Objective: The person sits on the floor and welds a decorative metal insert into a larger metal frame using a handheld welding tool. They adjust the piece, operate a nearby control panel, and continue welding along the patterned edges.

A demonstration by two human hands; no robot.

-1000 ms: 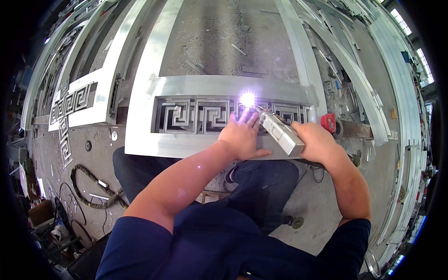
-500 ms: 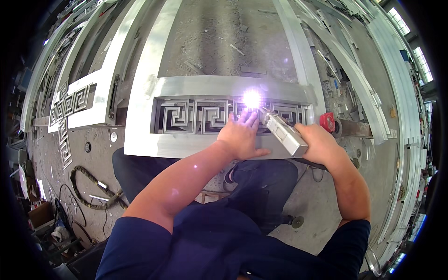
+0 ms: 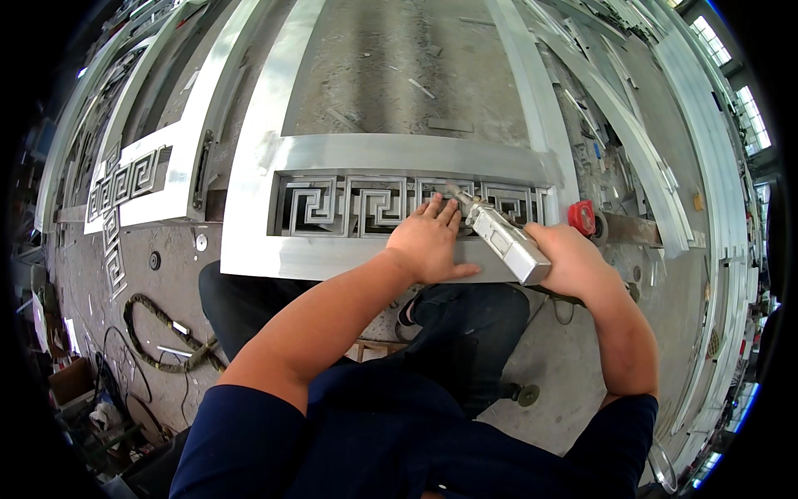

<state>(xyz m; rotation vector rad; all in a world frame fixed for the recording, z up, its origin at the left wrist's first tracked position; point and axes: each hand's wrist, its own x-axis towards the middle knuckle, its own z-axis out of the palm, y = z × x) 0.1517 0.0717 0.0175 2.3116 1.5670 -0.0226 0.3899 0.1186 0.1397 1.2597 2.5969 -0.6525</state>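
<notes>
A silvery welding gun (image 3: 504,241) is gripped in my right hand (image 3: 568,256), its nozzle pointing up and left at the metal fretwork panel (image 3: 383,206). No light shows at the nozzle tip. My left hand (image 3: 426,243) lies open on the fretwork and the near rail, fingers spread, fingertips just left of the nozzle. The panel has square spiral patterns and sits in a slot of the pale metal frame (image 3: 332,256), which reaches over my knees. The spot under my left fingers is hidden.
A red tape measure (image 3: 582,218) stands by the frame's right edge. At left another metal frame (image 3: 179,187) carries loose fretwork strips (image 3: 115,258). A coiled hose (image 3: 137,320) lies on the floor. Long metal profiles (image 3: 628,141) stretch along the right.
The bright violet-white flash at the nozzle tip has gone out, and the fretwork there shows again. Both hands and the welding gun have stayed nearly in place.
</notes>
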